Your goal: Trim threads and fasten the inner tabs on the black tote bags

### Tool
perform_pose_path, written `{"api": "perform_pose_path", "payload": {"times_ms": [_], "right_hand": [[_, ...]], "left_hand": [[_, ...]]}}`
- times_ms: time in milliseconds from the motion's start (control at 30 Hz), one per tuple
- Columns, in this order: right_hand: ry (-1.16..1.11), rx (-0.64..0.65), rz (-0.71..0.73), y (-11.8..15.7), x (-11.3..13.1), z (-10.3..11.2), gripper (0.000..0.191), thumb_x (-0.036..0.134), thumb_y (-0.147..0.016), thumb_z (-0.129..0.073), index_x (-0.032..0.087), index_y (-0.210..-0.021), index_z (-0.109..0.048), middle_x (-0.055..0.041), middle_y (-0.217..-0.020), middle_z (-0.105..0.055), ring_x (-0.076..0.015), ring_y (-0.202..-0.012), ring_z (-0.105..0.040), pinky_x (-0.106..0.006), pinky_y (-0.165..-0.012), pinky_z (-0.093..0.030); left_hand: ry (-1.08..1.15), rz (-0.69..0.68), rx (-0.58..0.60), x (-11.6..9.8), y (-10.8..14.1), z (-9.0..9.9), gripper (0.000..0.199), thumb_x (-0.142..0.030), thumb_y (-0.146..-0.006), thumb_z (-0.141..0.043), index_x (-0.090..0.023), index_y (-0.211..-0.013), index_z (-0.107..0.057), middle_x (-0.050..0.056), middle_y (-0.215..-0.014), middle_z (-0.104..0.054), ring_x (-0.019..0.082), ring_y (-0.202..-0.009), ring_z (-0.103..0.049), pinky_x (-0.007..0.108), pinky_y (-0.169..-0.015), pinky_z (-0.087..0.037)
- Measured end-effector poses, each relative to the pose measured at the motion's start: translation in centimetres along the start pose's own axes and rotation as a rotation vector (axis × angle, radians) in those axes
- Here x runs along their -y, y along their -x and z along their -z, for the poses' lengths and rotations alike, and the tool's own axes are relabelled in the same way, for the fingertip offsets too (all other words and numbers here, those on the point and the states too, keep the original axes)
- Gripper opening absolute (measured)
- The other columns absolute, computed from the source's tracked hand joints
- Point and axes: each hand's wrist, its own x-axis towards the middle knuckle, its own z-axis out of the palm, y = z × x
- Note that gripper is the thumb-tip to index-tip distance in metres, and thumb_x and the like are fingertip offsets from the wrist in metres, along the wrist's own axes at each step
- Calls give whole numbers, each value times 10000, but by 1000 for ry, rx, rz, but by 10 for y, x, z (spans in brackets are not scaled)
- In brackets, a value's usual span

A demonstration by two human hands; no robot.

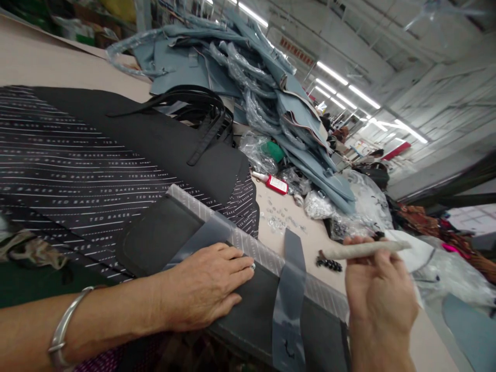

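My left hand lies flat with fingers stretched out on a dark grey panel. Its fingertips reach the edge of a clear, ruler-like plastic strip running along the panel's far side. A bluish-grey band crosses panel and strip to the right of that hand; another band passes by its fingers. My right hand, raised at the panel's right end, grips a whitish, wrapped-looking stick with a dark tip pointing left. The stick's exact kind is unclear.
Black printed fabric and a dark piece with black straps spread left. Behind them rises a heap of blue-grey pieces. A red bottle, small clear discs and a black coiled item lie on the table.
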Motion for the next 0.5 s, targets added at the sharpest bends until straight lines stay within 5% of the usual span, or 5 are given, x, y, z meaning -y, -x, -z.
{"api": "perform_pose_path", "payload": {"times_ms": [167, 300, 500], "right_hand": [[-289, 61, -421, 73, -10, -26, 188, 342, -818, -661, 220, -770, -527, 57, -704, -503, -124, -614, -549, -390, -766, -542], [-319, 7, -468, 92, -28, -34, 465, 415, -886, -626, 217, -615, -304, 125, -507, -283, -65, -412, -306, -292, -605, -468], [-241, 113, -342, 94, -37, -29, 498, 414, -906, -603, 220, -605, -257, 121, -500, -233, -64, -396, -204, -270, -539, -415]], "left_hand": [[-7, 0, -10, 0, 1, -2, 375, -356, -928, -599, -202, -1269, -608, 72, -1230, -688, 213, -1134, -582, 325, -964, -409], [1, -3, -1, 0, 2, 0, 374, -364, -939, -584, -188, -1268, -598, 76, -1241, -680, 217, -1137, -577, 333, -963, -410], [22, 13, 0, 0, 3, 2, 390, -376, -936, -586, -190, -1279, -579, 82, -1207, -685, 219, -1115, -583, 333, -951, -416]]}}
